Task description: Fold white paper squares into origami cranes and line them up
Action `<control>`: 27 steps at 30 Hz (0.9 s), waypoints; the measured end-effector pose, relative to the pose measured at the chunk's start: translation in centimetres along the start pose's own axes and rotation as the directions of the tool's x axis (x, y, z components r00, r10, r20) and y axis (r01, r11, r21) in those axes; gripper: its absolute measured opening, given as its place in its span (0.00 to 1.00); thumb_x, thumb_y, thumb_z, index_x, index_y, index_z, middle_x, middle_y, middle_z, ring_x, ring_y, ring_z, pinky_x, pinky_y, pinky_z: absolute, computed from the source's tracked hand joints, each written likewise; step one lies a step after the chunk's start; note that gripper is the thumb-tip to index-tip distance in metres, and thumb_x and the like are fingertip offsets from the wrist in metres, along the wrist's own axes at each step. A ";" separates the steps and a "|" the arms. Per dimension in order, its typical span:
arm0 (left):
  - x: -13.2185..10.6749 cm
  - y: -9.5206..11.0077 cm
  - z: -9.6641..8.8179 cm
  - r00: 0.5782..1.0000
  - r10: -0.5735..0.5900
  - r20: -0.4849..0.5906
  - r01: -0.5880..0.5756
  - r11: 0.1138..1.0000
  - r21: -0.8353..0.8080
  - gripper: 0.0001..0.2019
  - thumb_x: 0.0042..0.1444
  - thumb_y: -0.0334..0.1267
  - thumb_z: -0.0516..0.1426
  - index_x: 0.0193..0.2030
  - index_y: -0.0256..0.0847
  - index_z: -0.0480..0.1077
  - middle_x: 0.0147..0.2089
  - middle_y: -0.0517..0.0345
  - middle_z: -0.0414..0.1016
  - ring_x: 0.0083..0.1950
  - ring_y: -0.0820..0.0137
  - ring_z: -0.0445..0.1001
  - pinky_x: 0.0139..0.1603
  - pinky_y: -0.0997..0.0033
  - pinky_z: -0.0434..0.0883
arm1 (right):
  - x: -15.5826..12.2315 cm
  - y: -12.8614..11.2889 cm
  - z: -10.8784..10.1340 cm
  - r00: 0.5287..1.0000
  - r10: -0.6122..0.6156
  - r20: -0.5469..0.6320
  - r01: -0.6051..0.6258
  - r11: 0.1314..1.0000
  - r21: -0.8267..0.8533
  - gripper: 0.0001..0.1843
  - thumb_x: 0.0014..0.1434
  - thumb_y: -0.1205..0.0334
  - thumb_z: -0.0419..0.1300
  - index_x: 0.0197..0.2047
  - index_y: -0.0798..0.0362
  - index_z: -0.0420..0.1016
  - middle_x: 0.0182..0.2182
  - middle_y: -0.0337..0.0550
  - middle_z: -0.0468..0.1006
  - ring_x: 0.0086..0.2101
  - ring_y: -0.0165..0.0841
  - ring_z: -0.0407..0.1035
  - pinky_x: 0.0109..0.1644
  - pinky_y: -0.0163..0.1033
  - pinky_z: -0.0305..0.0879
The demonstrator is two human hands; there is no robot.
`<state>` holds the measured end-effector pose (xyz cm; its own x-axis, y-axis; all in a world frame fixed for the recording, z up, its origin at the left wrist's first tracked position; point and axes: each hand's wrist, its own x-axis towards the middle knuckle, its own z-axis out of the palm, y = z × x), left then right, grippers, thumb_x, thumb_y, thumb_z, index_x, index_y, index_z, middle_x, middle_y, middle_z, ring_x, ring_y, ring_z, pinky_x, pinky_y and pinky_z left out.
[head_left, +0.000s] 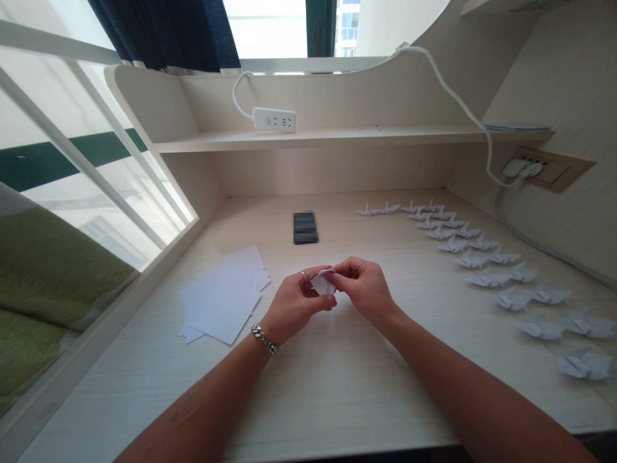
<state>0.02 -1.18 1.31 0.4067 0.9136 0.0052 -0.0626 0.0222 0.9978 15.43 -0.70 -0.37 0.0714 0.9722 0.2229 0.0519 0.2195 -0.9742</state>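
Centrally, the left hand (pixel 296 305) and right hand (pixel 361 289) pinch a small folded white paper (pixel 322 283) together, its shape seemingly half hidden by the fingers. Pale wood desk (pixel 144 392) stretches to the near edge. Loose white sheets (pixel 219 296) lie just left; rows of paper cranes (pixel 482 260) run well right.
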 end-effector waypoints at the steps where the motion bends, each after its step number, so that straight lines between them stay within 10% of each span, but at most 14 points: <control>1: 0.0 0.0 0.0 1.000 0.002 0.009 -0.002 1.000 -0.007 0.26 0.39 0.26 0.66 0.49 0.33 0.73 0.33 0.55 0.77 0.33 0.69 0.75 0.38 0.66 0.74 | 0.0 0.0 0.0 1.000 0.005 0.001 -0.005 1.000 0.007 0.13 0.45 0.55 0.69 0.27 0.56 0.77 0.20 0.40 0.76 0.23 0.32 0.70 0.27 0.36 0.65; 17: -0.1 0.4 -0.1 0.996 0.030 -0.087 -0.026 0.999 0.044 0.21 0.44 0.30 0.65 0.48 0.29 0.73 0.29 0.54 0.77 0.30 0.72 0.74 0.35 0.70 0.73 | 0.3 -0.1 -0.6 0.968 0.105 0.226 -0.138 0.981 0.136 0.15 0.44 0.58 0.69 0.35 0.57 0.79 0.26 0.42 0.80 0.27 0.31 0.72 0.31 0.37 0.68; 27: -0.1 0.2 0.0 0.980 0.057 -0.193 -0.038 0.994 0.098 0.19 0.48 0.33 0.63 0.48 0.29 0.75 0.30 0.53 0.78 0.30 0.72 0.73 0.34 0.72 0.72 | 0.5 -0.4 -0.6 0.965 0.218 0.148 -0.248 0.941 0.228 0.10 0.37 0.65 0.70 0.28 0.55 0.81 0.21 0.39 0.78 0.24 0.29 0.70 0.32 0.38 0.68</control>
<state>-0.07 -1.27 1.48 0.2192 0.9745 0.0487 0.0116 -0.0525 0.9986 16.04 -0.32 0.12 -0.0674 0.9977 -0.0030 -0.1961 -0.0162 -0.9804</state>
